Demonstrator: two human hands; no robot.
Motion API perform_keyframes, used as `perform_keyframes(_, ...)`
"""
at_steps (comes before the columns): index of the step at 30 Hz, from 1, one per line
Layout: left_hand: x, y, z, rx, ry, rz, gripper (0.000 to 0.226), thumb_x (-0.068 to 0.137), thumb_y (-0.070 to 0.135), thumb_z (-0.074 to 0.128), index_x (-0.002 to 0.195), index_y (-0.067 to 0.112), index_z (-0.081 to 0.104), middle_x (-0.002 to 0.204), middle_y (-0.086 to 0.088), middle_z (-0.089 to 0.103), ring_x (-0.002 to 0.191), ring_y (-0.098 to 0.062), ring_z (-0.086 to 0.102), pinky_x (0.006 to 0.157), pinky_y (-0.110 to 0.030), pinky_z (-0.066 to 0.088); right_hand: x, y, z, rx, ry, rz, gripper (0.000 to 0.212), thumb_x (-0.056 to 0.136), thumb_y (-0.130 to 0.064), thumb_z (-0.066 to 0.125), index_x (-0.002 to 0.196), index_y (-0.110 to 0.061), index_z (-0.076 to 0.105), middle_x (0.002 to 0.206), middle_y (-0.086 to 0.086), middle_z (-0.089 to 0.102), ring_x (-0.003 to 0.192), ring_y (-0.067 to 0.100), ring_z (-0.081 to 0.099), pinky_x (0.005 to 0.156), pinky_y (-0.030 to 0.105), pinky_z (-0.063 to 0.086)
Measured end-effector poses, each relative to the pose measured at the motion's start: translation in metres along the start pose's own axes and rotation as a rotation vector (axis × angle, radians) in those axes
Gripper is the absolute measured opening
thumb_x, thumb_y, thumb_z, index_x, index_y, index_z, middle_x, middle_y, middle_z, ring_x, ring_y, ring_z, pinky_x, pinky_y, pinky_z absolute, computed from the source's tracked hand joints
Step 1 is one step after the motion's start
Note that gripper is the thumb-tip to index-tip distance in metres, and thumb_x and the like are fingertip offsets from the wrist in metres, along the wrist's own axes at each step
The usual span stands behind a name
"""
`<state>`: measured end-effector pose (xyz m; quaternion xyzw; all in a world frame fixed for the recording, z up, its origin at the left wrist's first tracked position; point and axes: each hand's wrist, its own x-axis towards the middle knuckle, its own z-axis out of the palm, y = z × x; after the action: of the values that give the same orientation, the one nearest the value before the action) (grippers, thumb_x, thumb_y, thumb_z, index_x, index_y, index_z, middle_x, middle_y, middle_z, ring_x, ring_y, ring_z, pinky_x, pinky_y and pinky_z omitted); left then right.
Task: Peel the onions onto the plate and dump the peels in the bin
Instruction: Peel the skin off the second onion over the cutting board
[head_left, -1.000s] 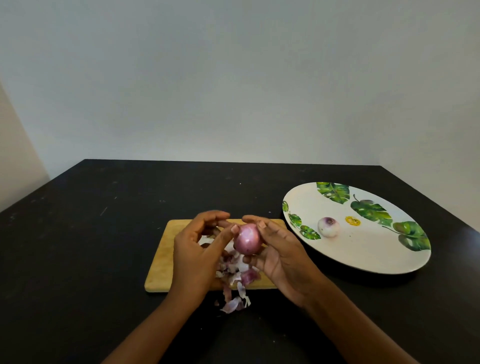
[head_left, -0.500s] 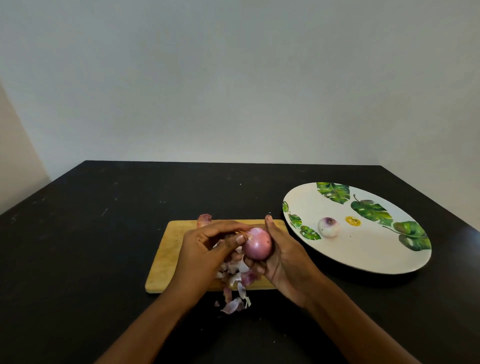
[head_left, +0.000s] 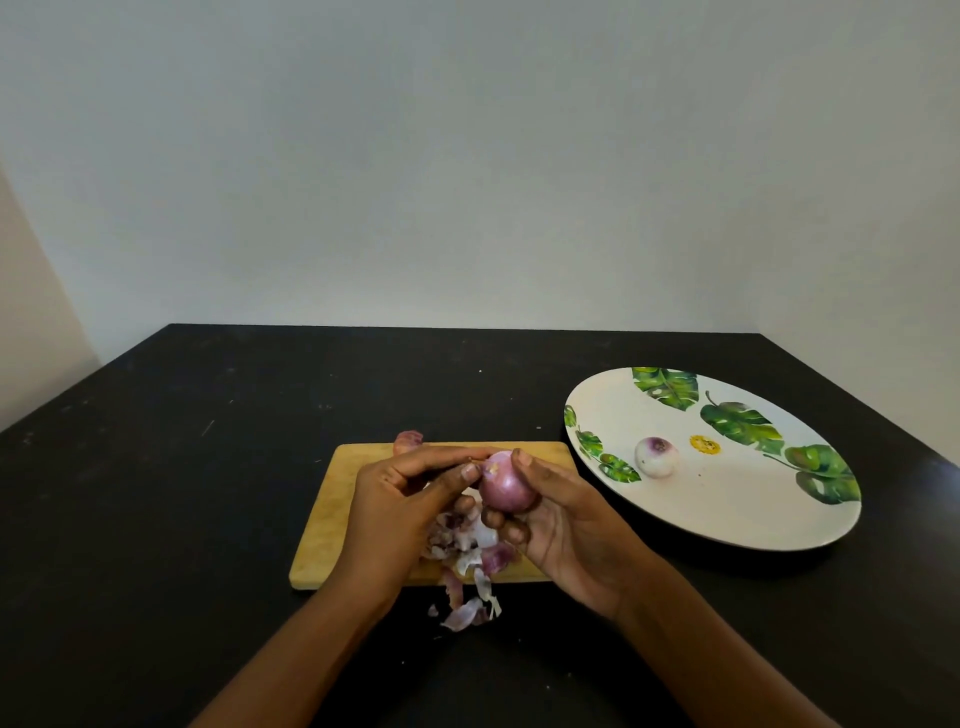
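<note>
- Right hand (head_left: 566, 535) cups the small round purple-red onion (head_left: 506, 488) from below and from the right. The thumb lies over the top and the fingers curl underneath.
- The onion is held in the air above the middle of the pale wooden cutting board (head_left: 332, 514), which lies near the front-middle of the black table (head_left: 156, 493).
- Left hand (head_left: 395, 509) has curled fingers, with thumb and forefinger tips pinched at the onion's upper left, where a pale nick shows. I cannot tell whether a flap of skin is actually caught.
- The skin looks glossy and mostly on.
- Papery purple-and-white peels (head_left: 467, 540) are heaped at the board's near edge, and a few have spilled over it onto the table.
- A peeled pale onion (head_left: 655, 456) sits left of centre on the white leaf-print plate (head_left: 727, 540), toward the table's right edge.
- Another reddish onion (head_left: 409, 440) lies just beyond the board's far edge, partly hidden.
- No bin is in view.
- My read: the peel is being started at the nick.
- To do it well, I'd catch only the dry layer with a nail and draw it down in one long strip while the right hand turns the onion.
- I'd stay over the heap so scraps land on the board. The smooth skin may slip if squeezed loosely.
</note>
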<state>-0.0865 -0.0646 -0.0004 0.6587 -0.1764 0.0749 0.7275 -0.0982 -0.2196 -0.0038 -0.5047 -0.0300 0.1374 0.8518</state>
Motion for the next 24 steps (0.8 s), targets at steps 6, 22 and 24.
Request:
perform_keyframes(6,-0.0013,0.0042,0.0043,0.13,0.112,0.101,0.023,0.073,-0.004,0.068,0.073,0.019,0.072,0.074,0.01,0.073,0.076,-0.001,0.067,0.066,-0.008,0.048,0.0007,-0.0013,0.0013,0.019,0.042,0.065,0.043,0.083,-0.041,0.06,0.101,-0.002,0.066,0.088,0.017,0.061,0.062,0.017,0.053,0.046,0.02,0.049)
perform_keyframes(22,-0.0008,-0.0043,0.0007,0.336,0.161,0.075,0.013,0.078,0.004,0.07,0.073,0.016,0.07,0.077,0.011,0.07,0.074,-0.003,0.064,0.066,-0.01,0.048,0.003,0.0027,0.0005,-0.083,0.091,-0.116,0.045,0.069,-0.005,0.075,0.112,-0.012,0.065,0.113,0.011,0.068,0.101,0.027,0.069,0.076,0.032,0.057)
perform_keyframes(24,-0.0013,-0.0047,0.0009,0.32,0.154,0.075,0.014,0.079,0.003,0.07,0.074,0.016,0.07,0.076,0.009,0.07,0.074,-0.003,0.064,0.066,-0.011,0.048,0.0048,0.0043,-0.0012,-0.165,0.136,-0.154,0.049,0.064,-0.01,0.08,0.11,-0.016,0.065,0.111,0.006,0.068,0.104,0.027,0.068,0.082,0.036,0.057)
